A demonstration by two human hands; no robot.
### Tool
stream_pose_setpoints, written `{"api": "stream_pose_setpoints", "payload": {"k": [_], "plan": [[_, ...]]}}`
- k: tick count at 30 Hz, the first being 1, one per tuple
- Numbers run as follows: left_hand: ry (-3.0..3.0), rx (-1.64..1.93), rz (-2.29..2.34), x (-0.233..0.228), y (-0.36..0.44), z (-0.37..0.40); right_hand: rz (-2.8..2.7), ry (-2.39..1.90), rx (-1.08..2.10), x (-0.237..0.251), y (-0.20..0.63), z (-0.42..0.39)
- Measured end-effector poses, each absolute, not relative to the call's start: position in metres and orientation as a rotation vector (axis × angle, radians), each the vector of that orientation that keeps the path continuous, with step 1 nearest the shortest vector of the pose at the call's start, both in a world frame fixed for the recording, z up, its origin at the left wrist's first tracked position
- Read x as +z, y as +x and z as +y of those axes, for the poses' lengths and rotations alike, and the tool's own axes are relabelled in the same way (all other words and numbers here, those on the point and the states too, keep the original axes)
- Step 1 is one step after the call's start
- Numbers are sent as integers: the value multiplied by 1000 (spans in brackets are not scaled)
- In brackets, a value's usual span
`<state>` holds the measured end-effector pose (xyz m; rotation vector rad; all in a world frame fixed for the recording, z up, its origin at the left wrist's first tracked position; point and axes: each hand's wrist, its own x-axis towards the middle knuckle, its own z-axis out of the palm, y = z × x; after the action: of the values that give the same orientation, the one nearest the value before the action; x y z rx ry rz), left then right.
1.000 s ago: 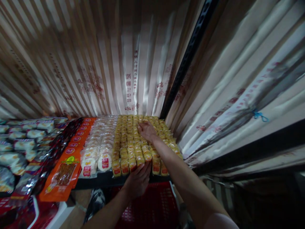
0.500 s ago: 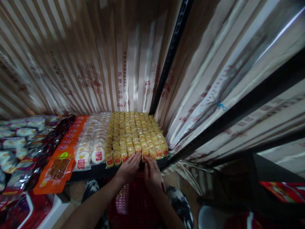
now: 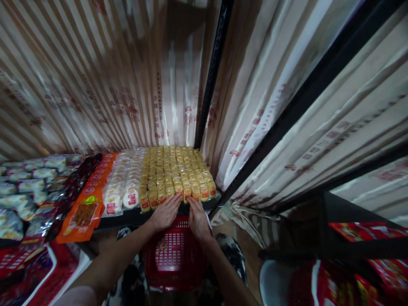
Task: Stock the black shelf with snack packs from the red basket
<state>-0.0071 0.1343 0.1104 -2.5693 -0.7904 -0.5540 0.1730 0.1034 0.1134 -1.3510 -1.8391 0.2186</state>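
Rows of small yellow-wrapped snack packets (image 3: 174, 170) stand close together on a dark shelf (image 3: 127, 219). My left hand (image 3: 165, 212) reaches up to their front edge, fingers stretched out and touching the front packets. Beside it, my right hand (image 3: 198, 219) has its fingers extended against the front of the packets a little further right. Neither hand is closed round a packet. Left of the yellow rows lie clear-wrapped round white crackers (image 3: 130, 193). Below my hands stands a red plastic basket (image 3: 175, 259) between my legs.
Orange pretzel-stick packs (image 3: 84, 212) and dark shiny packs (image 3: 73, 182) lie further left, then white-wrapped packets (image 3: 32, 185). A black metal post (image 3: 212, 80) rises behind the shelf in front of printed curtains (image 3: 165, 102). Red packets (image 3: 360, 229) lie on a rack at the right.
The view has shifted, showing more of the red basket and the right-hand rack. My right hand's fingers have straightened at the front of the packets; both hands stay at the front edge.
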Motion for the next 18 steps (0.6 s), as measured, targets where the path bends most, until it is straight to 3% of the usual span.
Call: {"api": "stream_pose_setpoints", "payload": {"k": [18], "plan": [[-2660,-505,-679,121,-4,126,-1657,-1434,161,115,194,78]]}}
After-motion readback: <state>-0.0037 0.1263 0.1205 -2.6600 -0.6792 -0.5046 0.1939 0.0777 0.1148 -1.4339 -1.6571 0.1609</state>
